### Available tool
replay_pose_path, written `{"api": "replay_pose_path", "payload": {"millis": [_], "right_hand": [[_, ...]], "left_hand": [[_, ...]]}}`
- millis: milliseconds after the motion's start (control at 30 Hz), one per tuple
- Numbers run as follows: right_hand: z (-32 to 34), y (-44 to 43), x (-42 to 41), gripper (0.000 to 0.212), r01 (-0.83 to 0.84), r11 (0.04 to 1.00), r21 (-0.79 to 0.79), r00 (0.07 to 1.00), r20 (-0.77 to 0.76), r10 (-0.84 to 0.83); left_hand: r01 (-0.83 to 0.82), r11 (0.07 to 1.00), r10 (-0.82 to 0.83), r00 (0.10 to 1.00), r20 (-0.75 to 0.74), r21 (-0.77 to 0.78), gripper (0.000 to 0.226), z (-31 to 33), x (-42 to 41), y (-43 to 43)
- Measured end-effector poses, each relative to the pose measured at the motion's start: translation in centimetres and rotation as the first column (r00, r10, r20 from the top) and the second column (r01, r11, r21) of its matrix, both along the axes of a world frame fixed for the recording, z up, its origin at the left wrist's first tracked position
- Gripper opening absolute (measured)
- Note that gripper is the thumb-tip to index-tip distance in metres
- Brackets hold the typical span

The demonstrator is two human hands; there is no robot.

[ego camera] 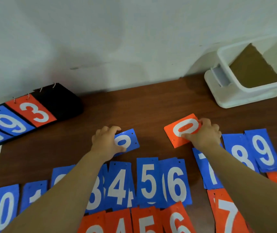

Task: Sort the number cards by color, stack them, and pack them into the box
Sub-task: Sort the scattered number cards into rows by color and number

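We see the sorting step in hand, near its beginning. The left hand [106,140] grips a blue card [128,142] with a white 0, near the middle of the table [151,106]. Its thumb and fingers are curled around the card's left end and clamp on it. The right hand [205,134] grips an orange card [179,131], also a 0, a little to the right of the middle. Its fingers and thumb pinch the card's right end. The two cards are well apart. We cannot tell if they lie flat on the table or are a little raised.

Most cards are not yet stacked. A blue row [148,180] runs from the left edge to the right edge, from 0 to 9, partly hidden under the arms. Some places in it seem to hold more than one card. An orange row [144,221] lies along the near edge, cut by the frame. The box [226,98] stands in the far right corner, open, and we see no card in it. A scoreboard [38,113] with a blue 9 and an orange 3 is at the far left edge.

We judge that these two cards start the two piles, one for each colour. The next move calls for putting them down with free space around. Then each next card must go on the pile of its own colour, edges aligned, so that the piles fit later in the box.
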State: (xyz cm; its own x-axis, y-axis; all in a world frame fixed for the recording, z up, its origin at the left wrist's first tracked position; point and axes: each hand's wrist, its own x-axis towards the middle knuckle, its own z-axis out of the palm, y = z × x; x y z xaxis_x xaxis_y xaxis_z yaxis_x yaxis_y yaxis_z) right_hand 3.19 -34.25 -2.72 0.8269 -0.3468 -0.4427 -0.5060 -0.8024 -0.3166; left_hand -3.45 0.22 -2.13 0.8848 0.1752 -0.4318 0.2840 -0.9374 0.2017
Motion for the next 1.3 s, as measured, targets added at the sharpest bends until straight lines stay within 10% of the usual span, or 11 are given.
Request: {"api": "replay_pose_path", "payload": {"millis": [267, 533, 900, 1133, 1300], "right_hand": [[1.1, -2.2, 1.0, 0.042, 0.038, 0.974, 0.224, 0.968, 0.232, -0.092], [2.9, -3.8, 1.1, 0.041, -0.029, 1.0, -0.004, 0.947, 0.321, 0.029], [9.2, -1.7, -5.6, 0.061, 0.037, 0.828, 0.559, 0.908, 0.327, -0.262], [13.1, 7.8, -14.3, 0.036, 0.075, 0.508, 0.858, 0.904, 0.156, -0.398], [14.0, 15.2, -20.5, 0.026, -0.043, 0.597, 0.801, 0.973, 0.17, -0.159]], "left_hand": [[-0.16, 0.932, 0.244, 0.941, 0.236, -0.326, 0.057, 0.9, 2.0, -3.5], [-0.243, 0.851, 0.417, 0.852, 0.318, -0.466, 0.035, 4.6, 1.6, -6.7], [-0.329, 0.64, 0.626, 0.748, 0.222, -0.695, 0.04, 8.0, -3.6, -9.7], [-0.294, 0.517, 0.691, 0.697, 0.189, -0.804, 0.051, 11.7, -11.4, -8.8], [-0.311, 0.44, 0.806, 0.551, 0.218, -0.843, 0.055, 13.7, -17.3, -4.4]]}}
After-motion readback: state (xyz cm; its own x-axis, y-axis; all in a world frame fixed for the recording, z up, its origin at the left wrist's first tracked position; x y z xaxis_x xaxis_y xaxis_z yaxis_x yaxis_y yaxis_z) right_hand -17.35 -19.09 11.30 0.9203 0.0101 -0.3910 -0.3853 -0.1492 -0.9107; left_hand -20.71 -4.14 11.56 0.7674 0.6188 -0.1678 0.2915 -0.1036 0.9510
